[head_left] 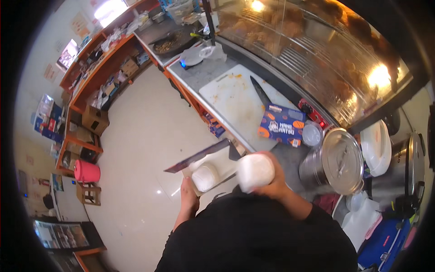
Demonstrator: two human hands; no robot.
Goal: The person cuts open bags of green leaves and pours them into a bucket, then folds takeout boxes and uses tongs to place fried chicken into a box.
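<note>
My left hand [189, 194] holds a folded cardboard food box [222, 164] by its near left corner, over the floor beside the counter. The box's lid stands raised, with a dark outer face. Inside, at the left end, sits a round white wrapped bundle [205, 177]. A second white wrapped bundle [255, 171], slightly blurred, is in my right hand [277, 180], just to the right of the box. What the wrapping holds is hidden. Beyond my hands, a closed blue printed box [282, 125] rests on the white cutting board [231, 93].
A dark-bladed knife [260, 90] lies on the board behind the closed box. Plastic cups [312, 133] and a lidded steel pot [341, 161] stand to the right. A lit glass display warmer [306, 44] lines the back. Further left are a scale [192, 56] and a dark pan [176, 42].
</note>
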